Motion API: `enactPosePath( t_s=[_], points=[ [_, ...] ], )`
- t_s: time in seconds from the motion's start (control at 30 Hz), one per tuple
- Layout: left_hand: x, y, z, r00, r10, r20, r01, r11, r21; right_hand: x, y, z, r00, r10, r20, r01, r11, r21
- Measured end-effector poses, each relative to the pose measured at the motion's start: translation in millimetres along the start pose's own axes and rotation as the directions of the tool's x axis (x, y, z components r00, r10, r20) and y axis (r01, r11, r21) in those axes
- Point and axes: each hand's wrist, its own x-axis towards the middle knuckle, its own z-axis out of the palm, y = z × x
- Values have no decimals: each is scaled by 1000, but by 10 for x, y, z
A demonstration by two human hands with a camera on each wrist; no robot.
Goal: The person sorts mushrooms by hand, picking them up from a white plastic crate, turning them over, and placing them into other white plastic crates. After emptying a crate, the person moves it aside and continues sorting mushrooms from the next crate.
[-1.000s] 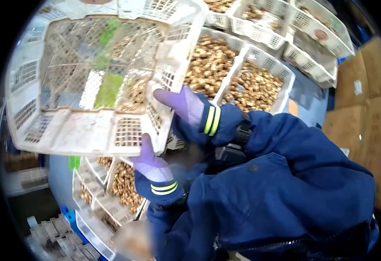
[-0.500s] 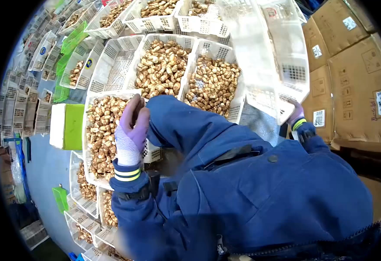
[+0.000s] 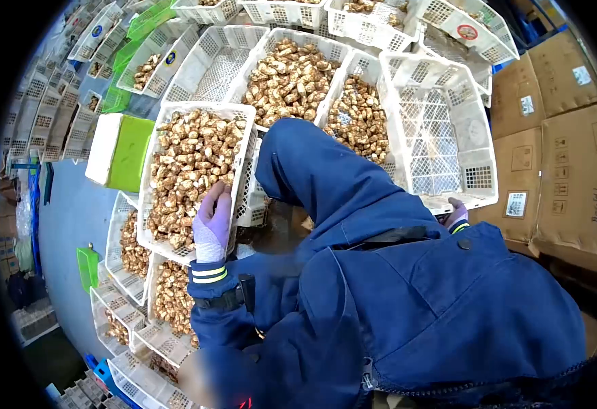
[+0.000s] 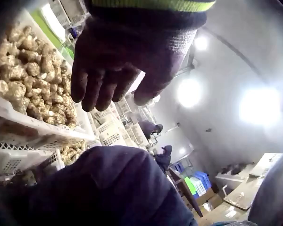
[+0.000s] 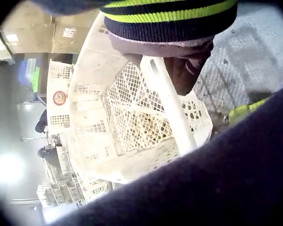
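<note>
left hand, in a purple glove, lay on the near end of a full white crate, palm down over the mushrooms. in the left wrist view the same hand showed its fingers straight and loosely together, thumb a little apart, holding nothing, just above the heap of mushrooms. right hand was at the near rim of an empty white crate, mostly hidden behind the blue jacket shoulder in the head view. the right wrist view was clearer: that hand had its fingers curled round the rim bar of the mesh crate, a firm grip. the empty crate sat tilted with its open side up toward the head camera, just beside a filled crate on its left and near stacked cardboard boxes on its right. the two hands were well apart, with the person's raised left sleeve between them. around the full crate: another heaped crate behind it, an empty one beside that, a white box with a green top to its left, and more crates of mushrooms lower down on a blue floor.
</note>
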Motion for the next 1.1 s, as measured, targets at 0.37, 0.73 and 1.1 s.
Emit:
enactPosePath(
  t_s=[0.37,0.73,1.1],
  points=[
    [83,-271,-371,996,-79,-34,76,993,-95,35,-401,-215,977,191,-92,-162,953,255],
    [-148,-1085,-656,963,-10,-269,113,922,371,581,-719,985,961,258,95,-66,550,-832],
    [475,-771,-838,834,61,-548,132,943,306,-2354,90,4265,245,132,961,835,475,-278]
  ],
)
